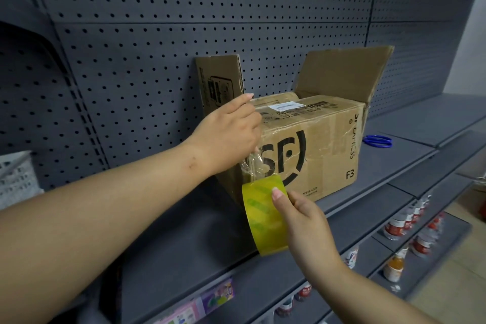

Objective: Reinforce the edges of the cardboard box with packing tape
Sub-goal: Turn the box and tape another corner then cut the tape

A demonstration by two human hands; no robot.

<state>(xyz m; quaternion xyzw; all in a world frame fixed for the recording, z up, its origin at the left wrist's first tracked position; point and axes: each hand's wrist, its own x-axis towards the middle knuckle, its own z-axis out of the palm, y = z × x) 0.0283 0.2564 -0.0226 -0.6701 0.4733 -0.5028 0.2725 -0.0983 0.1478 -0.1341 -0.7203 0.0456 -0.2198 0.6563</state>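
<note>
two hands: left hand (228, 129) pinches tape strip (252, 166) at cardboard box (323, 155) corner, right hand (305, 223) grips yellow tape roll (260, 229) below.

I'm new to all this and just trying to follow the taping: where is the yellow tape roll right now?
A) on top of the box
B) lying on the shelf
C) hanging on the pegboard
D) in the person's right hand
D: the right hand grips the tape roll in front of the cardboard box, while the left hand holds the pulled-out strip at the box's near corner.
</note>
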